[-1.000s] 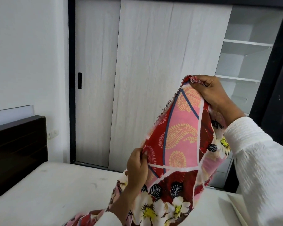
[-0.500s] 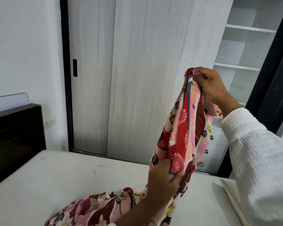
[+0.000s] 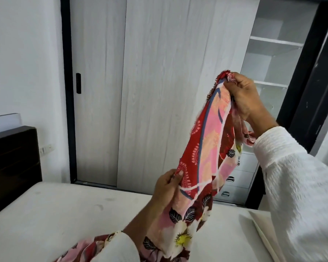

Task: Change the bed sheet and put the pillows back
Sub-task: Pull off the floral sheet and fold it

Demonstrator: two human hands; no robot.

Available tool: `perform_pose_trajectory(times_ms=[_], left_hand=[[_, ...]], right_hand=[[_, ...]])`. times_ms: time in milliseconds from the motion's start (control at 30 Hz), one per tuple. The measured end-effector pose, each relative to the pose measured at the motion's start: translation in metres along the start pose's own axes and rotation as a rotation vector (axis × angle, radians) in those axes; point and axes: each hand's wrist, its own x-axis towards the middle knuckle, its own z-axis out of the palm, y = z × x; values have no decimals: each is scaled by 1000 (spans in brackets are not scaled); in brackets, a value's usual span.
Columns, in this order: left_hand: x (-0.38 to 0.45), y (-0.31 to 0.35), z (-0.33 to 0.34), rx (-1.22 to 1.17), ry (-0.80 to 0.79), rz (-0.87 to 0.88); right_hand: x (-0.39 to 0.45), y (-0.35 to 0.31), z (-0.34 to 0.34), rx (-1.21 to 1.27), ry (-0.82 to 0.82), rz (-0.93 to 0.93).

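A red and pink floral bed sheet (image 3: 206, 152) hangs in the air above the bare white mattress (image 3: 55, 220). My right hand (image 3: 244, 97) grips its frayed upper corner, held high at the right. Lower down, my left hand (image 3: 166, 188) pinches the sheet's red edge between thumb and fingers. The rest of the sheet trails down past my left sleeve onto the mattress at the bottom of the view. No pillows are in sight.
A dark wooden headboard (image 3: 11, 163) stands at the left. Behind the bed are light sliding wardrobe doors (image 3: 169, 87), with open shelves (image 3: 273, 59) and drawers (image 3: 239, 182) at the right. A folded cream cloth (image 3: 261, 231) lies on the mattress at the right.
My left hand slid along the sheet's edge, first rightward and down, then back left, spreading the edge again. My right hand kept hold of the corner. The view shifted slightly.
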Motion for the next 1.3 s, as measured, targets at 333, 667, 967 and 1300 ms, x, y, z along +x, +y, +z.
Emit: perform_pose_trajectory(times_ms=[333, 667, 967, 1300], left_hand=[[30, -6, -11, 345, -204, 115], [33, -13, 14, 470, 254, 148], [49, 31, -37, 608, 609, 354], [84, 73, -93, 906, 246, 567]], right_hand=[[4, -4, 2, 87, -9, -4], [5, 6, 1, 63, -15, -1], [13, 20, -21, 54, 132, -53], [11, 32, -20, 8, 301, -52]])
